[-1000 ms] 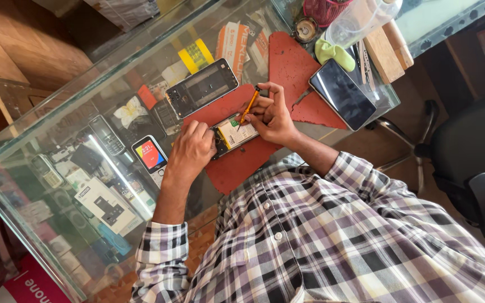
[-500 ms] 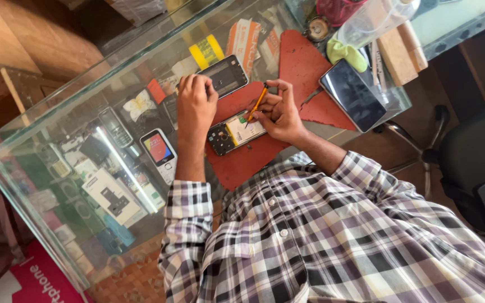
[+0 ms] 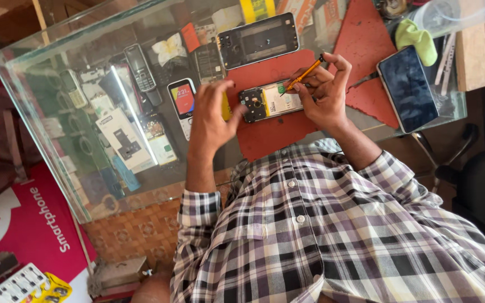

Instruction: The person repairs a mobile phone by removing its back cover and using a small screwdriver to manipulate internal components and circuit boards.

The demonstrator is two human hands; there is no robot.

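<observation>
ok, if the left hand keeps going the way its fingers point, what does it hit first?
Likely the opened phone on the red mat: the left hand points along it, thumb already at its end.

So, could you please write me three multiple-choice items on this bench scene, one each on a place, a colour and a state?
1. Where does the opened phone lie?
A. on the red mat
B. on the chair
C. on the floor

2. What colour is the screwdriver handle?
A. blue
B. orange
C. white

3. What is the left hand doing?
A. lifting the tablet
B. hanging off the counter
C. touching the phone's end, holding nothing

Answers:
1. A, the phone rests on the mat atop the glass counter.
2. B, the shaft in the right hand is orange with a dark tip.
3. C, its fingers meet the phone's camera end while the dark tablet lies apart.
</observation>
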